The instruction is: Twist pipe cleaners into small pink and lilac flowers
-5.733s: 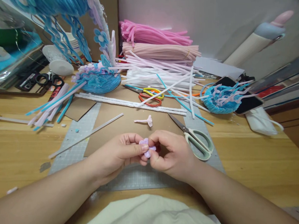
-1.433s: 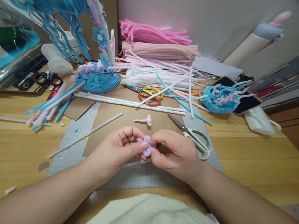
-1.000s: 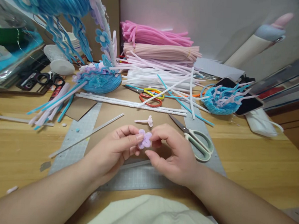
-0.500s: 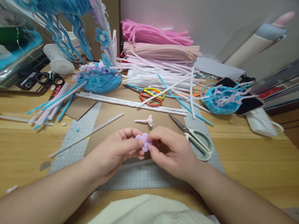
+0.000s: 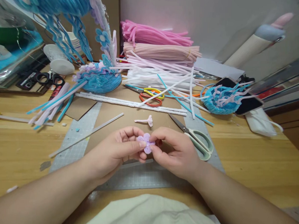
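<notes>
Between both hands is a small lilac pipe-cleaner flower with rounded petals, held above a brown cardboard sheet. My left hand pinches its left petals between thumb and fingers. From the other side, my right hand grips the right petals with thumb and forefinger. A pale pink pipe-cleaner flower with a stem lies just beyond the hands. Scissors with green-and-white handles rest beside my right hand. To the left of my left hand lies a thin clear stick.
White pipe cleaners lie across the board. Behind them are red-and-yellow-handled scissors and bundles of pink pipe cleaners. A blue pipe-cleaner piece sits at the right. A tall blue pipe-cleaner decoration stands at the back left.
The lilac flower has shifted slightly right and turned, so its petals face upward more fully. Both hands still grip it, with the right hand moved a little to the right.
</notes>
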`<state>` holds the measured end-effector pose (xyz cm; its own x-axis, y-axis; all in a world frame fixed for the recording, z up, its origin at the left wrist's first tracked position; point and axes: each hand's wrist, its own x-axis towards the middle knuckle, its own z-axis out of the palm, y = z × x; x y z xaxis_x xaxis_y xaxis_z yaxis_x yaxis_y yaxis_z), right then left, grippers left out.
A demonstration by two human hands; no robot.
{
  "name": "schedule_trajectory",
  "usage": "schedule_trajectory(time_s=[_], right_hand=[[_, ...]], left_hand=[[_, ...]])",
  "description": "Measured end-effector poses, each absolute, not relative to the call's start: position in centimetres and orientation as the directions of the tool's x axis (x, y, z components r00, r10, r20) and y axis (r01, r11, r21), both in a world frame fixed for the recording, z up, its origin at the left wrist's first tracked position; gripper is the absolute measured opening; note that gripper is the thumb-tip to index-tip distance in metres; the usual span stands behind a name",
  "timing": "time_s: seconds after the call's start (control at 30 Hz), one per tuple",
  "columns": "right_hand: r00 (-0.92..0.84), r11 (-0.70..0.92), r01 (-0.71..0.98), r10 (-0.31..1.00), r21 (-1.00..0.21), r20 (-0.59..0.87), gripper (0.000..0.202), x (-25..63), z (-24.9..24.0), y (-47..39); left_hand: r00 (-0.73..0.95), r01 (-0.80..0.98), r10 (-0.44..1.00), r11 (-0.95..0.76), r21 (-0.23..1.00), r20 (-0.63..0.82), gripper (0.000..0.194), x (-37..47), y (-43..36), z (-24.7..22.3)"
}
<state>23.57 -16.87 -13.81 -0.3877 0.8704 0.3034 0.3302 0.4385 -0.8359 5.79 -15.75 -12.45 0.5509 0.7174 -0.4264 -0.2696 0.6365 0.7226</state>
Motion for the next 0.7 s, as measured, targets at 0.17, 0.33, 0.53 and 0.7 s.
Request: schedule_trajectory(time_s=[0.17, 0.33, 0.53, 0.7], right_hand=[[-0.367, 0.423, 0.359, 0.884, -0.832, 0.291, 0.010, 23.35, -13.79, -16.98], [-0.338, 0.413, 0.365, 0.894, -0.835, 0.294, 0.011, 23.17, -13.79, -17.11], [-0.336, 0.399, 0.339, 0.897, -0.852, 0.287, 0.009, 23.17, -14.07, -17.21], [-0.365, 0.375, 0.309, 0.896, -0.874, 0.255, 0.015, 23.41, -14.10, -17.16]], left_hand=[[0.555, -0.241, 0.719, 0.621, 0.746, -0.419, 0.011, 5.81, -15.74, -12.76], [0.584, -0.247, 0.691, 0.651, 0.718, -0.426, 0.013, 5.86, -15.82, -12.88], [0.597, -0.223, 0.669, 0.669, 0.709, -0.443, 0.016, 6.07, -15.98, -12.78], [0.586, -0.270, 0.690, 0.661, 0.700, -0.425, 0.010, 6.08, -15.82, -12.93]])
